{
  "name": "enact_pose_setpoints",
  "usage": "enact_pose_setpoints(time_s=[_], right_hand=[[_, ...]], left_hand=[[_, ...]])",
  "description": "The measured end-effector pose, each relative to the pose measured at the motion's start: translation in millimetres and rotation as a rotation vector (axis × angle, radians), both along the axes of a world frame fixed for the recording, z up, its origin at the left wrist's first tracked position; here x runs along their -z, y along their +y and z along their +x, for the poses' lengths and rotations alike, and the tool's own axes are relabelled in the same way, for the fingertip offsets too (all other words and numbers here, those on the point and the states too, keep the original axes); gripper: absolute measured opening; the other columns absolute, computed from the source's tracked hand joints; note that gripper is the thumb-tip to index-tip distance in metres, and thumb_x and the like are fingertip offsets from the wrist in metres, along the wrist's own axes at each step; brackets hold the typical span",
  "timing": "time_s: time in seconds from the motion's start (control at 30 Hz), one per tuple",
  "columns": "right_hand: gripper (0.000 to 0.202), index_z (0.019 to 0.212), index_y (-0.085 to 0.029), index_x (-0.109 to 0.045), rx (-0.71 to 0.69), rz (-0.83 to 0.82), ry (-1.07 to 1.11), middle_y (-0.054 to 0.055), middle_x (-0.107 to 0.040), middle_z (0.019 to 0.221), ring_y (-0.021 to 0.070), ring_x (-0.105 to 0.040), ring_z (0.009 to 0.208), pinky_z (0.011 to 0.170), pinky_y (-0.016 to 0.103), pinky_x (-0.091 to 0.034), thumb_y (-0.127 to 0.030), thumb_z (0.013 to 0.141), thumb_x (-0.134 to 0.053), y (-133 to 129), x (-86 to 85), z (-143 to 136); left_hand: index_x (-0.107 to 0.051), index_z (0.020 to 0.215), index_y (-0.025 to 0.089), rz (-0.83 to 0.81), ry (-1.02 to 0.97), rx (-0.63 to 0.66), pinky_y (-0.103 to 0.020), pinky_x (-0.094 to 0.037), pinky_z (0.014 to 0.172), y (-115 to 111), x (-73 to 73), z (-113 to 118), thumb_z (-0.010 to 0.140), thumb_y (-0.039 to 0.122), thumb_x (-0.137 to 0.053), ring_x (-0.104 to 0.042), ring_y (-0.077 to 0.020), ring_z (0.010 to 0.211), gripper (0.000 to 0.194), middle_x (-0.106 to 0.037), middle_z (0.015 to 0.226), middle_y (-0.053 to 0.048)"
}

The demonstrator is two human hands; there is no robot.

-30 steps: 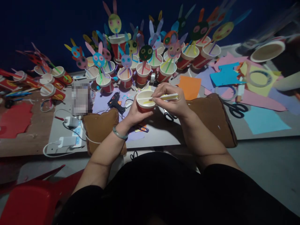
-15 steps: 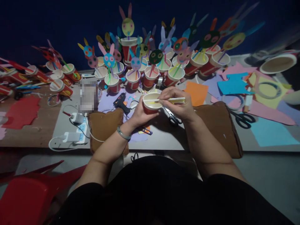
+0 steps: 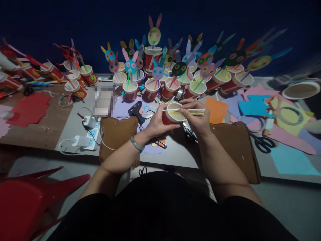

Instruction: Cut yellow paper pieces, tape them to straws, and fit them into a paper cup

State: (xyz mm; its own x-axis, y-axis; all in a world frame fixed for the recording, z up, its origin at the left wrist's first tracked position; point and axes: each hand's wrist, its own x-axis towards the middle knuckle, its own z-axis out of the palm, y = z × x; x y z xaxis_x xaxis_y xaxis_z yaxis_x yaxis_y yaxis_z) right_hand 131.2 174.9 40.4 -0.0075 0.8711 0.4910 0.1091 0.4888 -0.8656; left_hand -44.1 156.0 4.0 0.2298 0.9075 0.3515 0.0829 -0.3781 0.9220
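Observation:
My left hand (image 3: 155, 123) is wrapped around a red paper cup (image 3: 171, 117) with a pale inside, tilted with its mouth toward me. Over the cup's mouth, my right hand (image 3: 199, 121) pinches thin white and yellow sticks (image 3: 200, 110) that look like drinking straws. A white one lies across the opening, its end at the left rim. Below the right hand are black-handled scissors (image 3: 190, 134), partly covered. To the left of the cup lies a black glue gun (image 3: 137, 112) on purple paper.
Red cups with paper rabbit heads (image 3: 157, 73) crowd the back. A power strip (image 3: 93, 134) with white plugs and cables stands left. Brown cushions (image 3: 117, 132) flank my arms. Coloured paper (image 3: 254, 103), tape rolls and more scissors (image 3: 262, 142) lie right. A red stool (image 3: 22, 204) is below left.
The view has turned, so the table's things appear further right and lower. The white stick's end now reaches the cup's left rim. Both hands keep their hold.

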Motion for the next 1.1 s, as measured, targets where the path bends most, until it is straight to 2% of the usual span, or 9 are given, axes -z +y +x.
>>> enact_pose_setpoints(time_s=[0.07,0.13,0.2,0.33,0.47,0.57,0.8,0.97,1.1], right_hand=[[0.026,0.076,-0.025,-0.069,0.019,-0.012,0.014,0.006,-0.074,0.092,0.0259,-0.071,0.093,0.090,0.048,-0.059,-0.045,0.074,-0.085,1,-0.9,2],[0.026,0.076,-0.025,-0.069,0.019,-0.033,0.042,0.006,-0.074,0.091,0.0248,-0.072,0.088,0.084,0.046,-0.060,-0.046,0.074,-0.085,2,-1.1,5],[0.027,0.077,-0.025,-0.069,0.009,-0.057,0.053,0.006,-0.075,0.092,0.0240,-0.072,0.086,0.080,0.045,-0.061,-0.046,0.074,-0.085,3,-0.5,7],[0.028,0.079,-0.023,-0.069,-0.012,-0.079,0.021,0.005,-0.074,0.093,0.0221,-0.072,0.083,0.078,0.041,-0.061,-0.046,0.074,-0.085,2,-0.8,11],[0.029,0.076,-0.021,-0.070,-0.083,-0.119,-0.088,0.006,-0.075,0.092,0.0223,-0.072,0.085,0.080,0.039,-0.060,-0.045,0.073,-0.085,0,-5.5,13],[0.029,0.074,-0.020,-0.071,-0.155,-0.151,-0.173,0.005,-0.075,0.086,0.0237,-0.073,0.087,0.082,0.039,-0.060,-0.046,0.073,-0.085,-2,-8.4,11],[0.051,0.108,-0.025,-0.073,-0.106,-0.143,-0.039,0.005,-0.077,0.103,0.0230,-0.074,0.094,0.086,0.037,-0.061,-0.051,0.068,-0.087,-1,-2.2,5],[0.032,0.102,-0.026,-0.076,0.005,-0.087,-0.067,0.003,-0.078,0.095,0.0206,-0.073,0.085,0.083,0.037,-0.060,-0.046,0.078,-0.082,3,6.4,5],[0.027,0.100,-0.027,-0.078,-0.012,-0.039,-0.220,0.004,-0.078,0.097,0.0235,-0.072,0.090,0.088,0.042,-0.057,-0.044,0.079,-0.081,2,5.2,6]], left_hand=[[-0.045,0.128,0.022,-0.037,-0.047,-0.003,-0.040,-0.050,0.102,-2,-7.0,-2,0.079,0.069,-0.069,-0.062,-0.0247,0.119,0.072,-0.061,0.129,-0.013],[-0.050,0.120,0.021,-0.042,-0.061,-0.079,-0.038,-0.050,0.100,-2,-13.1,-4,0.091,0.066,-0.053,-0.063,-0.0210,0.113,0.053,-0.063,0.122,-0.011],[-0.053,0.108,0.021,-0.005,-0.033,-0.168,-0.035,-0.051,0.094,-1,-16.4,-6,0.095,0.065,-0.045,-0.064,-0.0178,0.102,0.046,-0.065,0.108,-0.008],[-0.053,0.098,0.020,0.017,-0.031,-0.151,-0.029,-0.050,0.077,3,-16.3,-8,0.095,0.065,-0.046,-0.060,-0.0137,0.082,0.046,-0.062,0.090,-0.004],[-0.055,0.100,0.018,-0.044,-0.067,-0.006,-0.025,-0.049,0.071,4,-16.9,-8,0.093,0.065,-0.050,-0.061,-0.0127,0.081,0.047,-0.064,0.092,-0.005],[-0.057,0.097,0.018,-0.071,-0.089,0.040,-0.025,-0.049,0.070,3,-17.8,-7,0.090,0.066,-0.055,-0.061,-0.0125,0.080,0.049,-0.065,0.092,-0.005],[-0.054,0.094,0.020,-0.157,-0.275,-0.006,-0.023,-0.044,0.055,9,-11.2,-4,0.087,0.064,-0.061,-0.049,-0.0062,0.057,0.046,-0.057,0.079,0.001],[-0.056,0.100,0.021,-0.133,-0.248,-0.075,-0.026,-0.048,0.059,12,-6.4,-6,0.088,0.067,-0.058,-0.052,-0.0088,0.062,0.048,-0.058,0.081,0.000],[-0.054,0.107,0.022,-0.204,-0.129,-0.066,-0.026,-0.049,0.059,10,-5.4,-7,0.093,0.068,-0.048,-0.053,-0.0097,0.062,0.048,-0.057,0.079,0.001]])
